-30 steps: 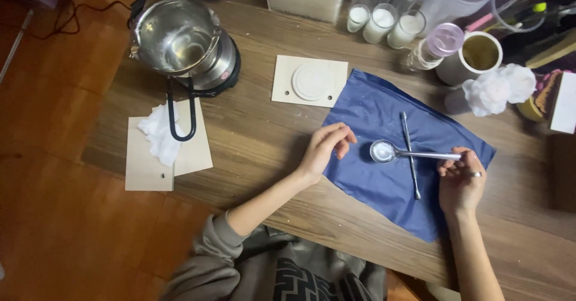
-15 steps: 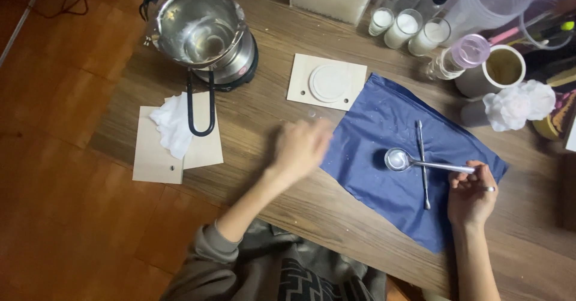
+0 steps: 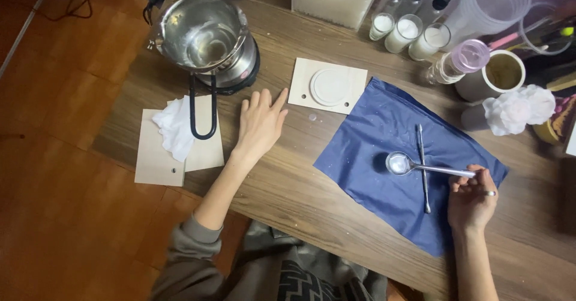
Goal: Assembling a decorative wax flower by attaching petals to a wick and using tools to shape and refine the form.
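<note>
Spoon of white stuff held level, free hand going for the pot.
Right hand (image 3: 474, 196) pinches the spoon (image 3: 420, 167) handle over the blue cloth (image 3: 384, 127); left hand (image 3: 261, 124), open and flat, is near the pot handle (image 3: 201, 112). Next likely needs a firm handle grip.

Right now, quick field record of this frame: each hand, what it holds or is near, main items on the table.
left hand: open, flat on the wooden table, holding nothing
nearest to left hand: black handle of the steel pot
right hand: gripping the spoon by its handle end
spoon bowl: holds white material, over the blue cloth
also on cloth: thin metal tool, crossing under the spoon
above cloth: white disc on a square board
left side: crumpled tissue on two boards
</note>
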